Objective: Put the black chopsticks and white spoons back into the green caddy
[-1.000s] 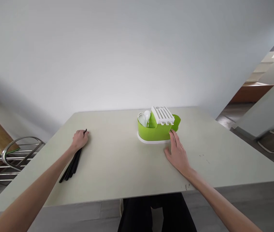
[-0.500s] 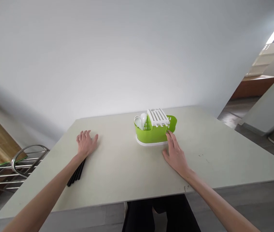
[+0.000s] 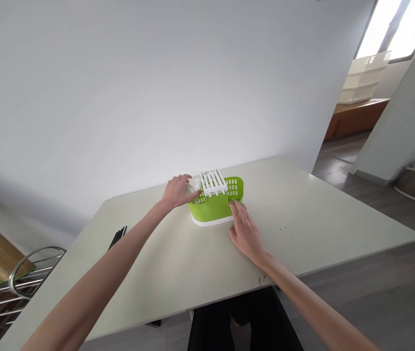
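A green plastic cutlery caddy [image 3: 216,208] with a white slotted insert [image 3: 213,181] stands on a white base in the middle of the pale table [image 3: 302,224]. My left hand [image 3: 177,191] is at the caddy's left end, its fingers curled round a white spoon [image 3: 193,184] that stands in it. On the table just in front of the caddy, my right hand [image 3: 246,233] lies flat with fingers stretched out and fingertips touching the green wall. A bundle of black chopsticks [image 3: 118,236] lies on the table at the left, partly hidden by my left forearm.
A metal wire rack [image 3: 20,278] stands beside the table at the lower left. A white wall runs behind the table. At the right a doorway opens onto a dark wooden floor, with a white crate [image 3: 364,75] on a bench.
My left hand left the black chopsticks and moved right to the caddy's left end, where it closed on a white spoon. My right hand stayed at the caddy. The view swung left.
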Demonstrator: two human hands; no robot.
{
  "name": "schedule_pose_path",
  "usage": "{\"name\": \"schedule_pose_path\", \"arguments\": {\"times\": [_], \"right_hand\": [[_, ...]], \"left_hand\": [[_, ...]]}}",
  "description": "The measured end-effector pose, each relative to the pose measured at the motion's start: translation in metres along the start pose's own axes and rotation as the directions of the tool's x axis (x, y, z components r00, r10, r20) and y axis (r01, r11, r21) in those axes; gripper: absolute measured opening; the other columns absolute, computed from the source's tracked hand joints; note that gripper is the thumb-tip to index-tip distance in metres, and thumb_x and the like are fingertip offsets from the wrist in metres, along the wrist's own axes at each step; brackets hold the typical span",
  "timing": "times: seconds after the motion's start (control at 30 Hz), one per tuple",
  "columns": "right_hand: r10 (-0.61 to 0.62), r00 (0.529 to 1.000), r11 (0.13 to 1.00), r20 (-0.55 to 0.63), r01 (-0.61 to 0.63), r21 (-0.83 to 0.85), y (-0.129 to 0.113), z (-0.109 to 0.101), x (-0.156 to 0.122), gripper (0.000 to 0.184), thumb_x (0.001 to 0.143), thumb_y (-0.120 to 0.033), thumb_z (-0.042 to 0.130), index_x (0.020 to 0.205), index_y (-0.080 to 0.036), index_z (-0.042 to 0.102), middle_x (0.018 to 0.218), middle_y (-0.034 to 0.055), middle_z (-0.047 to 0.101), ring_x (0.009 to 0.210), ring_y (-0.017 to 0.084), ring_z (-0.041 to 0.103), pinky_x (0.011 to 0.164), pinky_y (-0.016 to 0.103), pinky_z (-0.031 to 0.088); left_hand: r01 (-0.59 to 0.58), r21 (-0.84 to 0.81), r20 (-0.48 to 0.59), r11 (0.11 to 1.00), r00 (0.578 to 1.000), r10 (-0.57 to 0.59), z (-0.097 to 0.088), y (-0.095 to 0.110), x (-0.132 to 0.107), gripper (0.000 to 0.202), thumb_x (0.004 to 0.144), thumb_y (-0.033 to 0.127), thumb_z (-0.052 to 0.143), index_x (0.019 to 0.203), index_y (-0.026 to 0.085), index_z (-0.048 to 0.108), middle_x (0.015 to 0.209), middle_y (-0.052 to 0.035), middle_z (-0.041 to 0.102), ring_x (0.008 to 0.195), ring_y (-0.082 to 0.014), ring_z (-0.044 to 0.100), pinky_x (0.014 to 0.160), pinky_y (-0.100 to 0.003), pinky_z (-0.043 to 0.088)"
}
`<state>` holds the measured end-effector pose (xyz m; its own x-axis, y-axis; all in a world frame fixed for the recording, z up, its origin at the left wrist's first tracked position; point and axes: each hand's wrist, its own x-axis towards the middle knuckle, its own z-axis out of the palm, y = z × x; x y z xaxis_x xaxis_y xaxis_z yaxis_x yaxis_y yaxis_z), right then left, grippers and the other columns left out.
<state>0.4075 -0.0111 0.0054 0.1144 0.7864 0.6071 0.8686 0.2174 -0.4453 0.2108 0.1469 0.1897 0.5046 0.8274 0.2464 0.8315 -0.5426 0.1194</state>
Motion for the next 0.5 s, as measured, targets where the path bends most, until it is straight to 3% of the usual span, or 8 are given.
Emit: {"name": "schedule_pose_path", "arguments": {"times": [0.13, 0.33, 0.5], "right_hand": [[-0.002, 1.0, 1.0, -0.008, 0.002, 0.027, 0.001, 0.001, 0.002, 0.097, 0.094, -0.006, 0.043, 0.173, -0.032, -0.008, 0.175, 0.0097, 0.028, 0.161, 0.042, 0.025, 0.109, 0.06, 0.056], [0.009, 1.0, 0.999, 0.001, -0.009, 0.045, 0.002, 0.003, 0.002, 0.096, 0.095, -0.007, 0.043, 0.173, -0.032, -0.008, 0.176, 0.0079, 0.026, 0.161, 0.042, 0.024, 0.107, 0.061, 0.057], [0.009, 1.0, 0.999, -0.005, -0.009, 0.046, 0.002, 0.004, 0.001, 0.095, 0.096, -0.007, 0.043, 0.173, -0.032, -0.008, 0.176, 0.0078, 0.026, 0.161, 0.042, 0.024, 0.105, 0.06, 0.06]], "left_hand": [[-0.014, 0.228, 0.043, 0.974, 0.999, 0.004, 0.007, 0.013, 0.015, 0.052, 0.085, 0.047, 0.07, 0.126, 0.016, 0.063, 0.128, -0.02, 0.067, 0.118, -0.0376, 0.065, 0.1, -0.048, 0.049], [0.115, 0.221, 0.071, 0.969, 0.988, -0.134, 0.009, 0.023, 0.015, 0.057, 0.084, 0.052, 0.069, 0.126, 0.016, 0.056, 0.115, -0.0224, 0.072, 0.102, -0.038, 0.072, 0.08, -0.042, 0.049], [0.043, 0.348, 0.094, 0.937, 0.992, -0.08, 0.005, 0.027, 0.016, 0.056, 0.088, 0.056, 0.064, 0.125, 0.016, 0.054, 0.1, -0.0224, 0.076, 0.097, -0.0418, 0.073, 0.079, -0.044, 0.049]]}}
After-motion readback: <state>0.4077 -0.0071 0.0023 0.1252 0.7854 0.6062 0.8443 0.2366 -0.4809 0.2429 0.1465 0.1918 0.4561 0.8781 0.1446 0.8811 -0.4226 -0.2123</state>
